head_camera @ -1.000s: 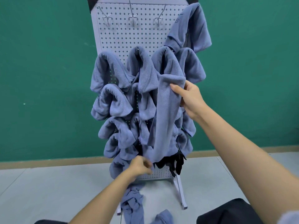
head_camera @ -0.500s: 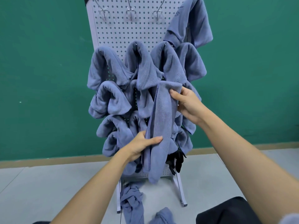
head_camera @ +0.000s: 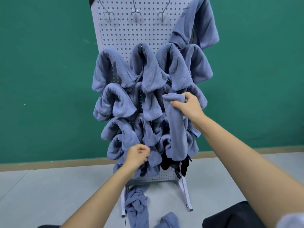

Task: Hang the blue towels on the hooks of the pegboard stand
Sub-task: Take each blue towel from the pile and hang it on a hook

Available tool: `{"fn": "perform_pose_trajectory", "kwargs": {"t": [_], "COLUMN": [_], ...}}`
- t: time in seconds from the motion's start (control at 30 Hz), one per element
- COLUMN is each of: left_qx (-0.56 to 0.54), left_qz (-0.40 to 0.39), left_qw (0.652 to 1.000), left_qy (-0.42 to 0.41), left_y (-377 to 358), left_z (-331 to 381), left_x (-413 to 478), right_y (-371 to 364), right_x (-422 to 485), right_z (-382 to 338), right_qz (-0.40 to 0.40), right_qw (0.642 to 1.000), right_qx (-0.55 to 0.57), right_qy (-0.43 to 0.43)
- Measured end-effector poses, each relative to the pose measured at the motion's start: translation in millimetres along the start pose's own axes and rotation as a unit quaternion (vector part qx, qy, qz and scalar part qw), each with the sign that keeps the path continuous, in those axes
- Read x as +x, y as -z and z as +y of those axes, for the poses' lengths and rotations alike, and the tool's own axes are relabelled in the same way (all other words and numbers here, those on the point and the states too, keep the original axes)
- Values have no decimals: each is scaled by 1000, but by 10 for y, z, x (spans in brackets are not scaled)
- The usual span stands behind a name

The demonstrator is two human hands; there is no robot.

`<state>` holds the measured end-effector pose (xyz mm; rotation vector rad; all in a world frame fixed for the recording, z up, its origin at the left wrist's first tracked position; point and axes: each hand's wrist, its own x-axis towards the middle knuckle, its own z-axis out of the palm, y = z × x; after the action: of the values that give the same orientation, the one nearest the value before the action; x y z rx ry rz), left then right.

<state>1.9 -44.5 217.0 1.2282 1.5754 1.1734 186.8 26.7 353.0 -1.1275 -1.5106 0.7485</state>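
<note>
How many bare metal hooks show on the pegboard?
3 bare metal hooks, all top row: left hook, middle hook, right hook. Hanging blue towels may hide others.

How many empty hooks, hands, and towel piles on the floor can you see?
Empty hooks: 3
Hands: 2, the left hand and the right hand, which grips a blue towel
Blue towel piles on the floor: 2
Total: 7
</note>
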Motion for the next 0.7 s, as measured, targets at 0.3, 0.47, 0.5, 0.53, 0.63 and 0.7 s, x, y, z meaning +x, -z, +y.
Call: {"fn": "perform_pose_trajectory", "kwargs": {"t": [0.3, 0.47, 0.5, 0.53, 0.63, 0.7], "left_qx": [150, 133, 129, 131, 160, 187], "left_qz": [150, 153, 151, 150, 147, 137], "left_qw": [954, 952, 955, 957, 957, 954], "left_qy": [-213, -229, -221, -212, -194, -190], "left_y": [-353, -17, 62, 134, 314, 377], "left_z": [343, 296, 339, 390, 569, 693], "left_x": [-106, -127, -128, -122, -79, -56], "right_y": [-213, 54, 90, 110, 71, -32], "right_x": [-200, -170, -171, -171, -245, -340], "right_z": [-304, -68, 42, 175, 408, 361], "right_qz": [-36, -2, -10, -17, -26, -93], "right_qw": [984, 970, 972, 979, 989, 989], "right_qx": [164, 199, 171, 109, -112, -111], "right_qy": [-56, -138, -161, -170, -94, -34]}}
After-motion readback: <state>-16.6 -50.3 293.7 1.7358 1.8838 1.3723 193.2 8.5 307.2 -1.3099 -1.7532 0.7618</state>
